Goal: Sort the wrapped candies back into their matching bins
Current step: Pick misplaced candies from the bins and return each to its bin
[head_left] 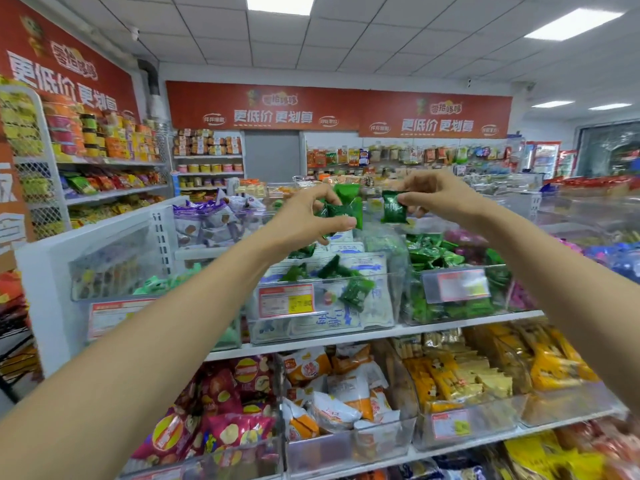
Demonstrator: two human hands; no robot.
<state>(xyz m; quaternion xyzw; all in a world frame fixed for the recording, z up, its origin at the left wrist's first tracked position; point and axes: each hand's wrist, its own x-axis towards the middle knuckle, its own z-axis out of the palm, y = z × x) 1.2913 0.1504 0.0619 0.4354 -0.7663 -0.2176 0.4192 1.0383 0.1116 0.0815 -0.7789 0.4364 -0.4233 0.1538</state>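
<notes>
My left hand (304, 220) is raised above the top shelf and pinches several dark green wrapped candies (344, 206). My right hand (440, 195) holds one dark green candy (394, 206) by its edge, just to the right of the bunch. Below them, a clear bin of white packets (377, 317) has a few stray green candies (356, 292) lying on top. To its right stands a clear bin of green candies (408, 299), piled high.
Clear bins line the shelf: pale green sweets (156, 284) at the left, purple and blue ones at the right (609, 258). Lower shelves hold chip bags (221, 410), orange-white packets (339, 386) and yellow snacks (485, 372). Store shelving stands behind.
</notes>
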